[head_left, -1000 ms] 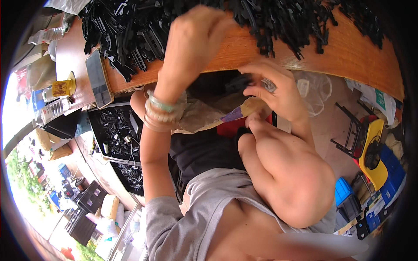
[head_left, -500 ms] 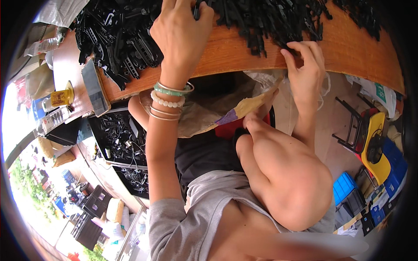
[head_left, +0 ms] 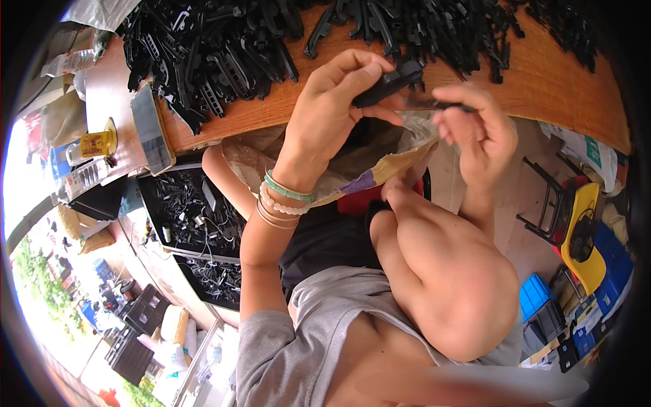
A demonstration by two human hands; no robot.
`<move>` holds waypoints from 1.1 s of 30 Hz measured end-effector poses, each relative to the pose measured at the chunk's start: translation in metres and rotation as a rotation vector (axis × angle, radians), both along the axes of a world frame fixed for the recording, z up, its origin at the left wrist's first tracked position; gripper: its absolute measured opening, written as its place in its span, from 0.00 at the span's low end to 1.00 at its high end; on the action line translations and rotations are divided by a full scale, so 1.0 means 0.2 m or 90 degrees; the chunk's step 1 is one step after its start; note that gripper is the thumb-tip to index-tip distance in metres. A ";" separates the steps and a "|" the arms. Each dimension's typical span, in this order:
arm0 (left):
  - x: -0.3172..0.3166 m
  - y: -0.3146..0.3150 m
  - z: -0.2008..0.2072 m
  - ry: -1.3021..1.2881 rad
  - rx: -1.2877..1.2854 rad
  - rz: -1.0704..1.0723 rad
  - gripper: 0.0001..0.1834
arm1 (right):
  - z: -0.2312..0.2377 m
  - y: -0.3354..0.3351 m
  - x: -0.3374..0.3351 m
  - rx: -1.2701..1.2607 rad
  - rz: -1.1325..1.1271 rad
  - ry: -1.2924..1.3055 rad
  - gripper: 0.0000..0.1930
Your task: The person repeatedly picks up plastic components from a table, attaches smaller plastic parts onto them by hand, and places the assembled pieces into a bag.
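Above the near edge of the table, my left hand (head_left: 332,102) pinches a black plastic part (head_left: 386,87) between thumb and fingers. Bracelets (head_left: 288,193) circle that wrist. Just to the right, my right hand (head_left: 480,129) has its fingers curled in, close to the part but apart from it. Something small and dark shows at its fingertips, too blurred to name. A pile of long black plastic parts (head_left: 217,61) covers the left of the tabletop. Another heap of black parts (head_left: 434,34) lies beyond my hands.
An open brown sack (head_left: 390,163) hangs below the edge of the wooden table (head_left: 556,95). A phone (head_left: 150,125) lies at the table's left. Black trays (head_left: 196,217) of small parts stand lower left. On the right is a yellow chair (head_left: 586,237).
My left hand has come back from the pile toward me and to the right, bringing the black plastic part. My right hand has left the table edge and its fingers have curled.
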State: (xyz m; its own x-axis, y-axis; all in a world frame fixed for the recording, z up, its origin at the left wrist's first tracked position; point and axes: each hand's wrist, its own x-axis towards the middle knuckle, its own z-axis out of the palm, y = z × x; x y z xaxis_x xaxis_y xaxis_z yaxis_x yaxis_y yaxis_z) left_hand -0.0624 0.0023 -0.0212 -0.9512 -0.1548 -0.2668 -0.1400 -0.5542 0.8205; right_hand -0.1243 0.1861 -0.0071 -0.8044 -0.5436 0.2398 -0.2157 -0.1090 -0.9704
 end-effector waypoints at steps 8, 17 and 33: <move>0.06 0.02 0.08 0.039 -0.294 -0.121 0.17 | -0.04 -0.04 -0.04 0.129 0.006 0.208 0.06; 0.12 0.09 0.08 0.192 -0.667 0.031 0.20 | -0.14 -0.07 0.01 0.009 -0.109 0.281 0.13; 0.13 0.08 0.08 0.223 -0.750 0.019 0.13 | -0.08 -0.06 -0.01 0.090 -0.031 0.247 0.11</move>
